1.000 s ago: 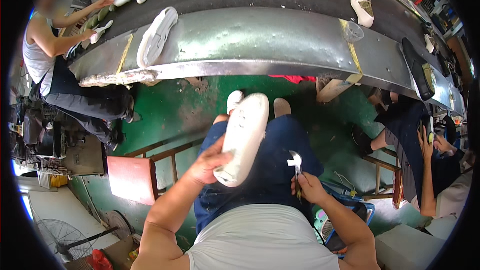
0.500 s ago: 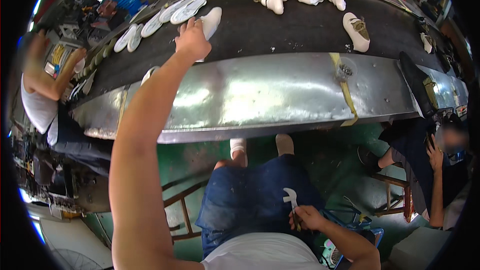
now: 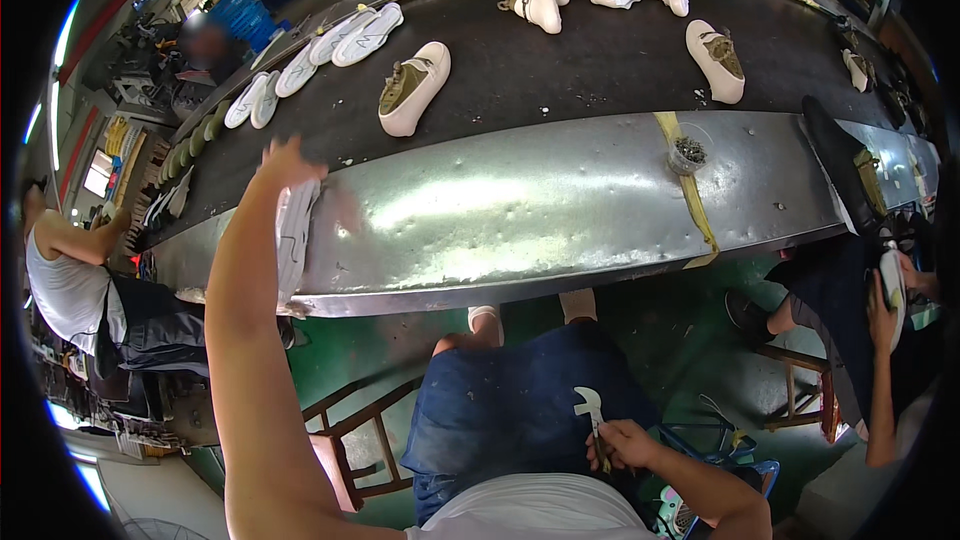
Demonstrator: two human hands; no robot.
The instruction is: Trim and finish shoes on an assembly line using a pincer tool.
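My left hand (image 3: 288, 162) reaches over the near edge of the dark belt, its fingers apart and somewhat blurred. Just below it, white soles (image 3: 293, 232) lie across the metal ledge, partly hidden by my forearm; whether the fingers touch them is unclear. To the right of that hand, a cream shoe (image 3: 427, 90) with an olive lining rests on the belt. Over my lap, my right hand (image 3: 622, 443) grips steel lasting pincers (image 3: 588, 404), with their head pointing up and away from me.
White soles (image 3: 367, 35) line the belt's far left. More cream shoes (image 3: 535, 2) stand at the back, another (image 3: 716, 62) at right. A clear cup of small metal bits (image 3: 688, 153) sits on the metal ledge (image 3: 480, 210). Co-workers sit left and right; a wooden stool (image 3: 365, 440) is beside me.
My left hand has let go of the cream shoe, now resting on the belt, and has moved left and nearer to the white soles. My right hand keeps its grip on the pincers.
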